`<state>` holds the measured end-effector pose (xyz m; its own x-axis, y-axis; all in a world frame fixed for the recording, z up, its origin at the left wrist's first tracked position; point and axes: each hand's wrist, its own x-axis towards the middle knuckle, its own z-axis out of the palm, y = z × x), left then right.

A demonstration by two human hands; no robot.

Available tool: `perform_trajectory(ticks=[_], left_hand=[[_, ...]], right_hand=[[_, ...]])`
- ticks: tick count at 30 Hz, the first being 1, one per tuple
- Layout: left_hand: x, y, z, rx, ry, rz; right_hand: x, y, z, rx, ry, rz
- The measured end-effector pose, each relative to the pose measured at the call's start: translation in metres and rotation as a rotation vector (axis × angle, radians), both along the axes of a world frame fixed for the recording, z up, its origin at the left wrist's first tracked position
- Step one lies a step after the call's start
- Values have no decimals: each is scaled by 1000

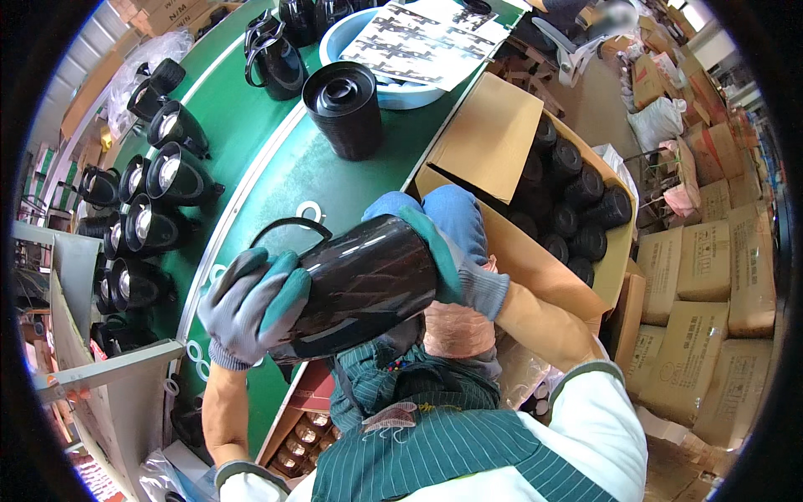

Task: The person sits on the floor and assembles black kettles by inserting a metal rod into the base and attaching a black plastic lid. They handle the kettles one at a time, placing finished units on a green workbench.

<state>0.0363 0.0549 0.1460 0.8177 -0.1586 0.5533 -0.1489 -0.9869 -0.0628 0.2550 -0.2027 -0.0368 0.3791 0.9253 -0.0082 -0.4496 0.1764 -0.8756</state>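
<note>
Here, your gray-and-green gloved left hand [253, 303] and right hand [443, 261] clasp opposite ends of a glossy black cylindrical pot [364, 283], tilted sideways over the edge of the green surface [278, 191]. Stiff, likely light and slick, it suits a two-ended hold clear of its thin curved handle [294, 222]; its mouth and your right fingertips are hidden.

The green bench [351, 182] carries black jugs [283, 70], white rings [311, 204], a blue basin [410, 98].
</note>
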Motion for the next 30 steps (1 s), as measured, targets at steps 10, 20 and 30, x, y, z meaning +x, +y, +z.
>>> perform_trajectory(ticks=[10,20,30], left_hand=[[-1,-4,-90,-1312,37,162],[7,19,-71,-998,33,203],[23,-4,-3,-429,-88,1]], right_hand=[[-18,14,107,309,-745,-294],[-4,12,114,295,-842,-395],[-22,-2,117,-33,-296,-162]])
